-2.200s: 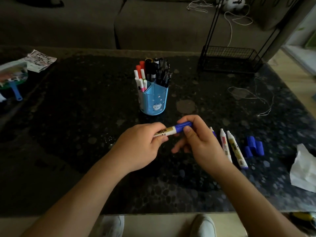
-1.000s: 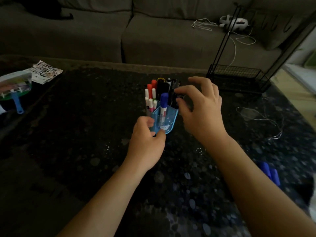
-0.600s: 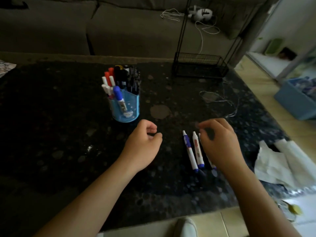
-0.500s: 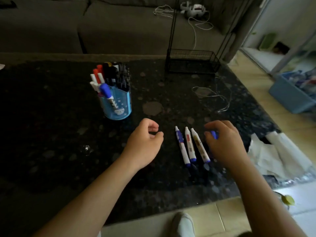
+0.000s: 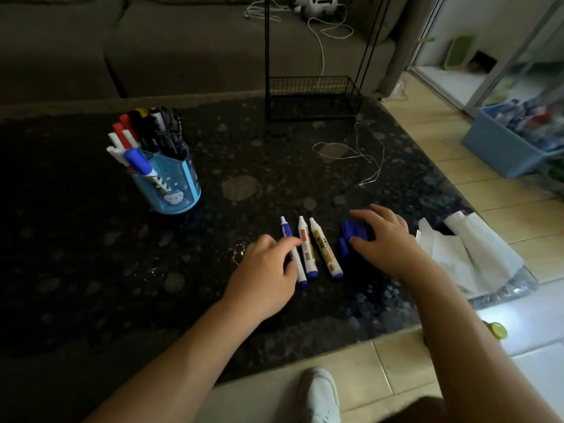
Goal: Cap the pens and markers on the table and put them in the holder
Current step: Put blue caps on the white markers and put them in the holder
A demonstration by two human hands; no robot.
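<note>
Left hand (image 5: 265, 279) is reaching in, fingers touching the leftmost of three uncapped markers (image 5: 305, 248); right hand (image 5: 381, 239) is spreading over the caps (image 5: 351, 236). A nudge could be rolling those markers; holder (image 5: 171, 187) is sitting well apart.

Hands (image 5: 265, 279) on markers (image 5: 305, 248), caps (image 5: 351, 235)

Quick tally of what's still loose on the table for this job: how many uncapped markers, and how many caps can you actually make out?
Uncapped markers: 3, side by side between the hands
Blue caps: at least 2, partly under the right hand, exact count unclear
Total: at least 5 loose pieces
</note>
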